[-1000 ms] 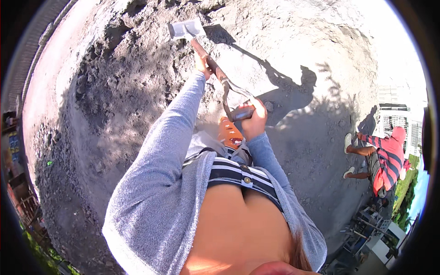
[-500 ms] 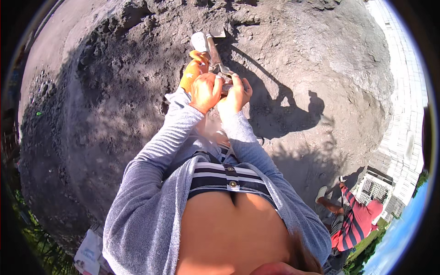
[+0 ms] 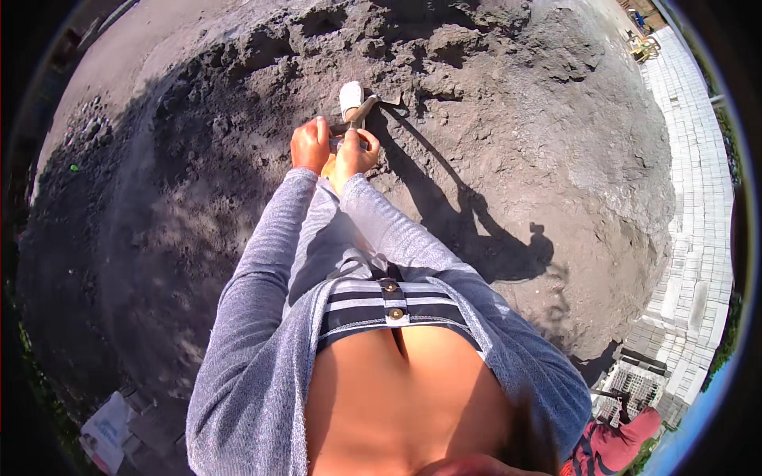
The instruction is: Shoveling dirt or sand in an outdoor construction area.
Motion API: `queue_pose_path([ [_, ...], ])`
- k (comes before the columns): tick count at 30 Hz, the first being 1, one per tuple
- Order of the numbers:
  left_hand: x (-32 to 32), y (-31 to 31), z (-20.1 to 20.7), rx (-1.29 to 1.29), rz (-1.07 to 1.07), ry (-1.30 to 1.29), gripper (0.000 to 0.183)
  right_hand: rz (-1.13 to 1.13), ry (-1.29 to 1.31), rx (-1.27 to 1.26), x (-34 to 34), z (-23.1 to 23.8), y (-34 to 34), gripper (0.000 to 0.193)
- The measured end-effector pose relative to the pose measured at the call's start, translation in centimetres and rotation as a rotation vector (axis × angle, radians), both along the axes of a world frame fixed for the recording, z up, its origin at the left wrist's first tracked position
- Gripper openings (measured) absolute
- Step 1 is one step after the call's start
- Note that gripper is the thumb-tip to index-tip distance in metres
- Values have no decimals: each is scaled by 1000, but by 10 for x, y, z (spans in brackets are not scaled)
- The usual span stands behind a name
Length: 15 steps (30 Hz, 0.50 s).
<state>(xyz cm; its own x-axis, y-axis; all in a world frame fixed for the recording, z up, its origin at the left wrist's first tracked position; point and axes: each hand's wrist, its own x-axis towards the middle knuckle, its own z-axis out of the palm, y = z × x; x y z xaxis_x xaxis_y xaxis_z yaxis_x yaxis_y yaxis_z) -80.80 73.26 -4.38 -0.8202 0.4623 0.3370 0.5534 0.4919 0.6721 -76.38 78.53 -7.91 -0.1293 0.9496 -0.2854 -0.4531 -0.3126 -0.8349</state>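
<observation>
I stand on a big heap of grey soil (image 3: 508, 119). My left hand (image 3: 309, 144) and my right hand (image 3: 355, 151) are side by side in front of me, both closed around the grip of a shovel handle (image 3: 359, 113). The shaft runs steeply down and away to the blade, which sits in the soil by my white shoe (image 3: 350, 97). My grey-sleeved arms reach forward from the lower edge. My long shadow (image 3: 476, 222) falls to the right over the heap.
Pale paving blocks (image 3: 698, 198) border the heap on the right. A person in a red top (image 3: 615, 444) crouches at the lower right near stacked blocks. A white bag (image 3: 107, 432) lies at the lower left. Clods and ridges of soil rise at the far side.
The shovel has swung from stretched out ahead to nearly upright close to my body. My left hand slid up the shaft to join my right hand at the grip.
</observation>
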Motion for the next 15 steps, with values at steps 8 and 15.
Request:
queue_pose_path([
  [8, 114, -10, -48, -177, -202, 58, 23, 92, -25, -283, 132, -38, -3, 14],
  [15, 143, -9, -93, -208, -686, -317, 25, 210, -241, -241, 220, -110, 5, 29],
])
